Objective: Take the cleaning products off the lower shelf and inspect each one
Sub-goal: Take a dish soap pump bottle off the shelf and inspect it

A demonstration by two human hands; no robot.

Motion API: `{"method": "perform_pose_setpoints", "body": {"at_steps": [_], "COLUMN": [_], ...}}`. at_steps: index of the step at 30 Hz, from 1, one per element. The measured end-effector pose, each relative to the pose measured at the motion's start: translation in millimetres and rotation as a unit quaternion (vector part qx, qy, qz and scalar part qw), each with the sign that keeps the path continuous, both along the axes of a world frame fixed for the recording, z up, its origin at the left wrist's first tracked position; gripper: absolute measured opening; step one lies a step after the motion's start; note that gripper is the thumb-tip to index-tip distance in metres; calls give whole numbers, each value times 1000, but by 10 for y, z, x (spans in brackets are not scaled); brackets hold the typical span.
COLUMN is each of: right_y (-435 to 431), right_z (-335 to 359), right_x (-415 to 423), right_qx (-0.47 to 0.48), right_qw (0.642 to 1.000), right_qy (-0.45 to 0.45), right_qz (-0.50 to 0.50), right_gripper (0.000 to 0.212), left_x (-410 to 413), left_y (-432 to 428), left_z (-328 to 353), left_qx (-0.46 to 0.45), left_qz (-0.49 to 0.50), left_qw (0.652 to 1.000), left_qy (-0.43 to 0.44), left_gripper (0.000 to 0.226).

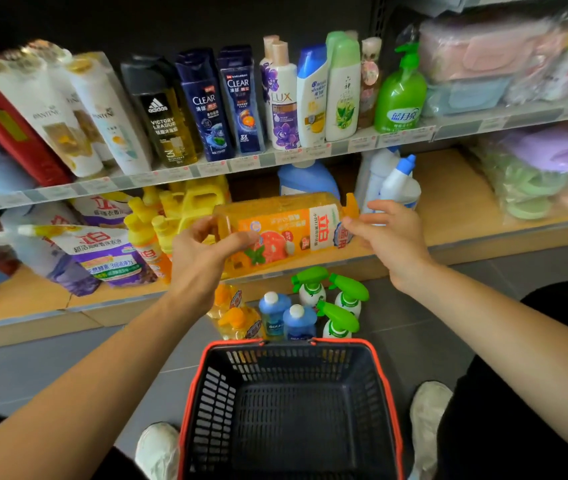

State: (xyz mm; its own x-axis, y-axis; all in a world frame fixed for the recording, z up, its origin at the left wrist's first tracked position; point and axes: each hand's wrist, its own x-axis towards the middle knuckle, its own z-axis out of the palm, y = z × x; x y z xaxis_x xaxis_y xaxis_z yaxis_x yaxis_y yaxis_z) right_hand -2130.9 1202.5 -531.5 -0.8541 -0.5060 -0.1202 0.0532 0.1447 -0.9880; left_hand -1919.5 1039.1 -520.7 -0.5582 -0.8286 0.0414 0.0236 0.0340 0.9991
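A large orange detergent bottle [286, 230] lies sideways in the air in front of the lower shelf [455, 202]. My left hand [203, 251] grips its bottom end, thumb across the label. My right hand [390, 233] is at the cap end, fingers spread and touching the neck. More yellow bottles [185, 206], purple refill pouches [102, 258], a blue jug [307, 178] and white bottles with blue caps [397, 181] stand on the lower shelf.
On the floor before the shelf stand green-trigger spray bottles [338, 299], blue-capped bottles [286, 317] and orange bottles [234, 313]. A black basket with a red rim [390, 393] sits between my shoes. Shampoo bottles [206, 102] fill the upper shelf.
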Motion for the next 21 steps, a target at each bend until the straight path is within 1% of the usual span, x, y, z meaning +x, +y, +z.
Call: {"method": "perform_pose_setpoints", "body": {"at_steps": [1,2,4,5,7,10,13,17,21], "right_y": [-5,-19,-56,-78,-114,-136,-128,-85,-67], "right_z": [-3,-5,-24,-38,-58,-46,-41,-67,-79], "right_x": [-2,11,78,122,197,244,262,308,325], "right_qx": [4,0,3,12,22,17,6,-3,-20], "right_qw": [998,992,966,950,918,886,877,895,921], "right_qy": [65,126,227,265,301,294,263,241,205], "right_qz": [6,32,119,168,257,357,402,376,331], "right_gripper": [52,52,57,63,78,92,89,74,65], "left_x": [4,7,11,10,1,-9,5,17,-5], "left_y": [-8,-6,19,50,137,272,348,357,347], "left_z": [24,49,98,125,182,267,330,348,296], "left_qx": [-27,-51,-101,-127,-171,-234,-283,-346,-424], "left_qz": [3,3,-2,-9,-40,-98,-144,-179,-201], "left_qw": [1000,998,992,987,978,962,943,917,880], "left_qy": [-13,-32,-80,-98,-111,-101,-99,-88,-79], "left_gripper": [45,50,70,76,72,63,65,70,52]}}
